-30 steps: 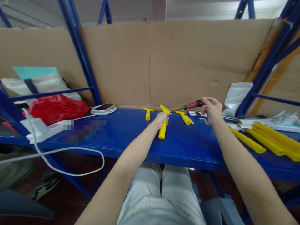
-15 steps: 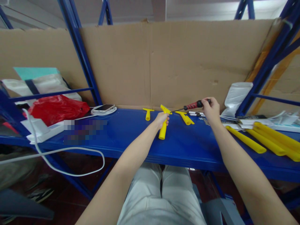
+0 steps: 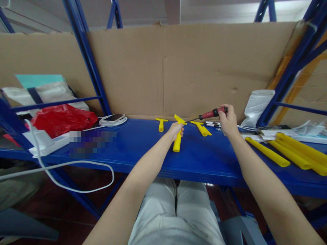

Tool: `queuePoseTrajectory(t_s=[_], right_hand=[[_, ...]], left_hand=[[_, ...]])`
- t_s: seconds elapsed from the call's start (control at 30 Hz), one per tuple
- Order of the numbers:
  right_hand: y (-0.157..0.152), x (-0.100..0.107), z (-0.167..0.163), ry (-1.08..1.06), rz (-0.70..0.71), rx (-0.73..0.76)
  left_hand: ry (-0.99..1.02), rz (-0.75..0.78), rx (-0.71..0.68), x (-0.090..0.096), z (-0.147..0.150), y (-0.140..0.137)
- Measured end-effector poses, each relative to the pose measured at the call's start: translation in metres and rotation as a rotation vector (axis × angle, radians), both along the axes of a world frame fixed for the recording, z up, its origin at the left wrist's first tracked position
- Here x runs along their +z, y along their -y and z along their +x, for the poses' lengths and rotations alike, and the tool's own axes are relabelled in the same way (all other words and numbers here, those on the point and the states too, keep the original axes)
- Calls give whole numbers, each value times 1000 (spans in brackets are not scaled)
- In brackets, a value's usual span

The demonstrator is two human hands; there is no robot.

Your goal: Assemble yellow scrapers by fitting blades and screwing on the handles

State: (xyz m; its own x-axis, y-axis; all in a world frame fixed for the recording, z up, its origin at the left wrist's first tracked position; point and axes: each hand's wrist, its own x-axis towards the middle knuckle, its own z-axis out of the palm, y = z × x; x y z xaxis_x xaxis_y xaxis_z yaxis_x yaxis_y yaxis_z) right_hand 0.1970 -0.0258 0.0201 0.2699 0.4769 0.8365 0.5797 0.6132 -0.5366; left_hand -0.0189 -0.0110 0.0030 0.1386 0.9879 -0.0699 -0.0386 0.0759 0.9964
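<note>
My left hand (image 3: 176,132) is closed round a yellow T-shaped plastic piece (image 3: 176,145), which stands tilted over the blue shelf with its crossbar pointing up. In my right hand (image 3: 228,119) is the butt of a screwdriver (image 3: 209,114) with a red and black handle. Its thin shaft slopes down to the left, and the tip meets the yellow piece just below the crossbar. Whether a screw sits there is too small to tell. A smaller yellow T-shaped piece (image 3: 161,126) stands behind to the left, and more yellow pieces (image 3: 203,130) lie right of my left hand.
Long yellow tubes (image 3: 268,151) lie on the blue shelf (image 3: 143,146) at the right, beside a white pouch (image 3: 258,108). At the left are a phone (image 3: 114,117) on coiled white cable, a red bag (image 3: 63,119) and a power strip (image 3: 57,143). Cardboard (image 3: 127,71) walls the back.
The fingers of my right hand have shifted on the screwdriver handle, baring more of its end, and the hand has moved slightly left. My left hand and the yellow piece stay nearly still.
</note>
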Motion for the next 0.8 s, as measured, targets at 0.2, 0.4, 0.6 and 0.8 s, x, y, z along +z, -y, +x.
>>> queuePoseTrajectory(t_s=[0.2, 0.4, 0.6, 0.8], right_hand=[[-4, 3, -3, -253, -37, 185], [2, 11, -7, -484, -171, 289], [12, 19, -6, -590, -320, 560], [10, 18, -5, -543, -291, 615]], left_hand=[[0, 7, -3, 0, 0, 0], [-3, 7, -18, 1, 0, 2], [-6, 15, 0, 0, 0, 1], [-10, 10, -1, 0, 0, 0]])
